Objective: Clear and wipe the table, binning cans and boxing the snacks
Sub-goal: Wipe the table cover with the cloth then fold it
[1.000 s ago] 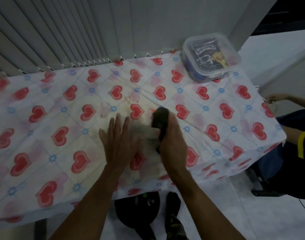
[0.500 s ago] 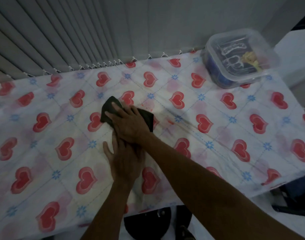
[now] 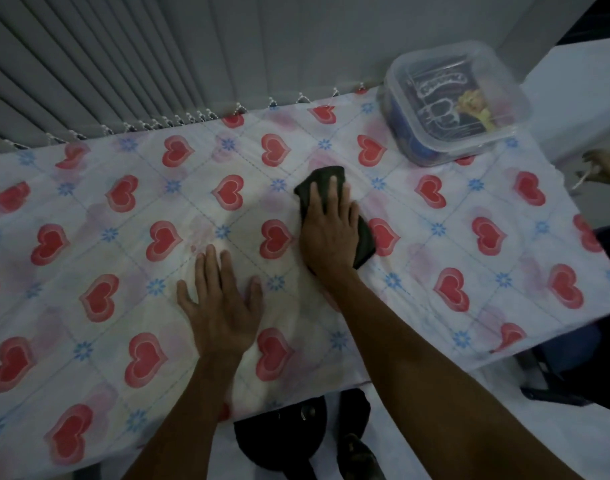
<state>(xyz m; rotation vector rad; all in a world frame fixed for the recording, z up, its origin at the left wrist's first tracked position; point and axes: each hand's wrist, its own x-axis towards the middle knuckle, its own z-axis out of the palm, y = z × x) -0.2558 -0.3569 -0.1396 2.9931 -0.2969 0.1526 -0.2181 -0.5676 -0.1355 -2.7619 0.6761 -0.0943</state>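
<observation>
Your right hand (image 3: 331,233) lies flat on the dark cloth (image 3: 365,242), palm down, fingers straight and close together, pressing it against the table (image 3: 469,271) rather than gripping it. The cloth sits mostly under that hand. One folded edge shows past your fingertips towards the far side, and another corner sticks out to the right of your palm. It rests on the heart-patterned cover a little right of the table's middle, between two red hearts.

Your left hand (image 3: 223,306) is spread wide on the cover, nearer to you and to the left of the cloth. Its fingers are straight, it holds nothing, and it does not touch the cloth.

The clear plastic box (image 3: 476,147) stands at the far right corner of the table, well apart from both hands and beyond the cloth. Snack packets (image 3: 442,98) show through its top.

Another person's hand (image 3: 605,168) shows past the right edge of the table. Vertical blinds (image 3: 88,64) hang behind the far edge.
</observation>
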